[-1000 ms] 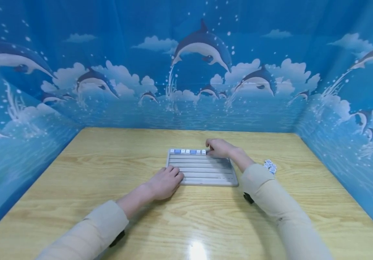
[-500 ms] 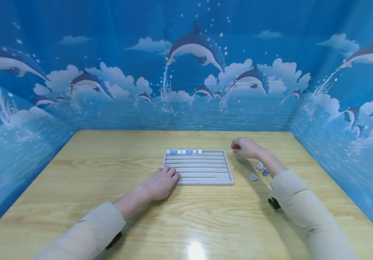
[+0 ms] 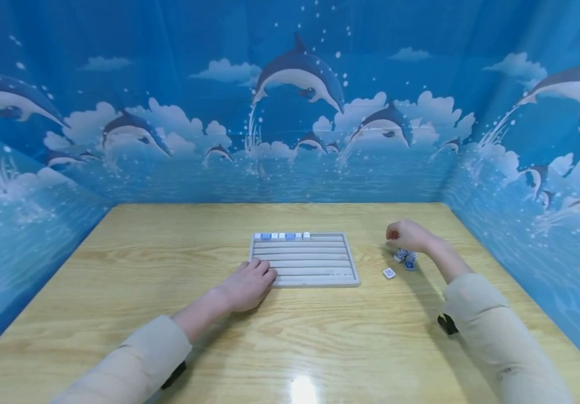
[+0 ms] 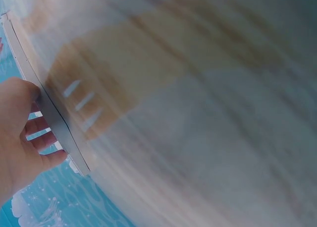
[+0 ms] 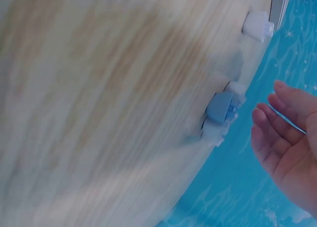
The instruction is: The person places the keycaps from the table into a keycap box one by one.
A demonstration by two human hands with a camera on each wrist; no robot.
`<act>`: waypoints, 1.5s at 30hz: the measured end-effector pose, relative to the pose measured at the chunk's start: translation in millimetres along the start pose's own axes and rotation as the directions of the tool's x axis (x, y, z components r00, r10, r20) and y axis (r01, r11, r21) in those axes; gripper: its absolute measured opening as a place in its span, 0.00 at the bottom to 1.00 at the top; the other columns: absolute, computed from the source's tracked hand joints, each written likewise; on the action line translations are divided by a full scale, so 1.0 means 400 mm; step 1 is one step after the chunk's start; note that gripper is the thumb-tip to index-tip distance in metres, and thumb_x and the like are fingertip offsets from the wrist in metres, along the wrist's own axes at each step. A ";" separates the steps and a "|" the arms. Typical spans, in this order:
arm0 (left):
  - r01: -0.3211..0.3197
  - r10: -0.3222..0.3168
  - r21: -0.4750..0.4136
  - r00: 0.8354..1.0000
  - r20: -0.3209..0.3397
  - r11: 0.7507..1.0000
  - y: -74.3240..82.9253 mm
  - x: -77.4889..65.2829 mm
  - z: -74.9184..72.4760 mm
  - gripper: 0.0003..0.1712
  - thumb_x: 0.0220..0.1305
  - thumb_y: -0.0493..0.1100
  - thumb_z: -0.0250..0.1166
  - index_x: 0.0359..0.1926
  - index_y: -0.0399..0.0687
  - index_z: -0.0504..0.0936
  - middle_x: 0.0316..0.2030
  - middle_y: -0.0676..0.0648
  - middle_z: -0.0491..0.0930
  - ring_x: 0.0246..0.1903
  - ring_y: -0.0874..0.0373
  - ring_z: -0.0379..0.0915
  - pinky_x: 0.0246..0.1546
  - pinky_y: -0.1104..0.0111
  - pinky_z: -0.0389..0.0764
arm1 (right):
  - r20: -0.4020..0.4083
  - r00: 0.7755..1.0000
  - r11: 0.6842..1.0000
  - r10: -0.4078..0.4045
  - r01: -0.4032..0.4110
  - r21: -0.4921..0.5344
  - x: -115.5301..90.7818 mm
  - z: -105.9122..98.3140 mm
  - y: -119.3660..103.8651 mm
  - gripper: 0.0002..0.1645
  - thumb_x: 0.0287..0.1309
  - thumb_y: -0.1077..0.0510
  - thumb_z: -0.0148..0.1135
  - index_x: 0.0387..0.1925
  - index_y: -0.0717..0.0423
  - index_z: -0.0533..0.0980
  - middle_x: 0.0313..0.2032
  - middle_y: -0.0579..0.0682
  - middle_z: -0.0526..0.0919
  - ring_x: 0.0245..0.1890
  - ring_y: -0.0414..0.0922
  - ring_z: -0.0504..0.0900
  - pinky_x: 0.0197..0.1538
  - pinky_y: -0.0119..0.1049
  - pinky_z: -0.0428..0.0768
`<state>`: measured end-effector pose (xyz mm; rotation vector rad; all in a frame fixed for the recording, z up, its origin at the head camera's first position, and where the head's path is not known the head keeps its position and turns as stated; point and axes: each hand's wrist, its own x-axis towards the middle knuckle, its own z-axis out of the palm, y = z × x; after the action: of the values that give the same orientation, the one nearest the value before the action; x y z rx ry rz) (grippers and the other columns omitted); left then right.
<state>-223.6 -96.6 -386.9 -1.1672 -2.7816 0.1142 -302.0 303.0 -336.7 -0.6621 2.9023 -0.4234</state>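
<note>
A light grey keycap tray (image 3: 316, 283) with ridged rows lies on the table. Several white and blue keycaps (image 3: 266, 236) line its top row from the left, and the right part of that row is bare. My left hand (image 3: 248, 284) holds the tray's near left corner, thumb and fingers at its edge (image 4: 55, 120) in the left wrist view. To the right, my right hand (image 3: 410, 235) hovers over a small heap of loose keycaps (image 3: 404, 257), fingers loosely bent with nothing between them. A blue keycap (image 5: 219, 107) sits among white ones beside that hand in the right wrist view.
A single white keycap (image 3: 389, 273) lies apart, between the tray and the heap. The wood-grain table (image 3: 295, 331) is bounded at the back and sides by a blue dolphin-print curtain (image 3: 209, 168).
My right hand has moved right, from the tray's top row to above the loose keycaps. The left hand has stayed at the tray's corner. The head view has shifted slightly.
</note>
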 end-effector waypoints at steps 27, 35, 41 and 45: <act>0.000 0.000 -0.027 1.000 -0.008 1.000 0.001 -0.005 0.000 0.14 0.69 0.43 0.50 0.51 0.43 0.73 0.43 0.45 0.71 0.46 0.50 0.66 0.48 0.56 0.71 | 0.150 0.968 0.952 0.201 -0.157 -0.263 -0.028 0.017 -0.025 0.08 0.51 0.56 0.64 0.28 0.58 0.77 0.25 0.47 0.76 0.25 0.44 0.72 0.28 0.42 0.74; -0.003 0.003 -0.012 1.000 -0.016 1.000 -0.002 -0.005 0.001 0.15 0.68 0.44 0.50 0.51 0.44 0.74 0.43 0.45 0.71 0.45 0.50 0.66 0.47 0.57 0.71 | 0.125 0.976 0.970 0.176 -0.150 -0.193 -0.025 0.018 -0.025 0.03 0.51 0.61 0.58 0.26 0.58 0.74 0.22 0.48 0.73 0.22 0.43 0.69 0.25 0.37 0.68; 0.010 -0.010 -0.010 1.000 0.018 1.000 0.001 -0.005 -0.006 0.16 0.69 0.45 0.49 0.53 0.44 0.73 0.45 0.46 0.71 0.47 0.51 0.65 0.48 0.57 0.70 | 0.097 0.984 0.984 0.150 -0.139 -0.108 -0.017 0.018 -0.029 0.14 0.52 0.63 0.54 0.40 0.68 0.75 0.34 0.58 0.79 0.29 0.47 0.76 0.36 0.46 0.76; 0.010 -0.010 -0.005 1.000 0.019 1.000 0.001 -0.005 -0.007 0.16 0.69 0.45 0.50 0.53 0.44 0.73 0.45 0.46 0.71 0.47 0.51 0.65 0.48 0.57 0.70 | 0.080 0.988 0.990 0.134 -0.130 -0.056 -0.013 0.018 -0.031 0.16 0.55 0.63 0.55 0.44 0.71 0.75 0.37 0.60 0.80 0.32 0.49 0.76 0.38 0.46 0.76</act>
<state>-221.7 -97.8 -384.2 -1.1598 -2.8055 0.1175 -291.1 292.8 -339.6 -0.4784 2.8634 -0.3000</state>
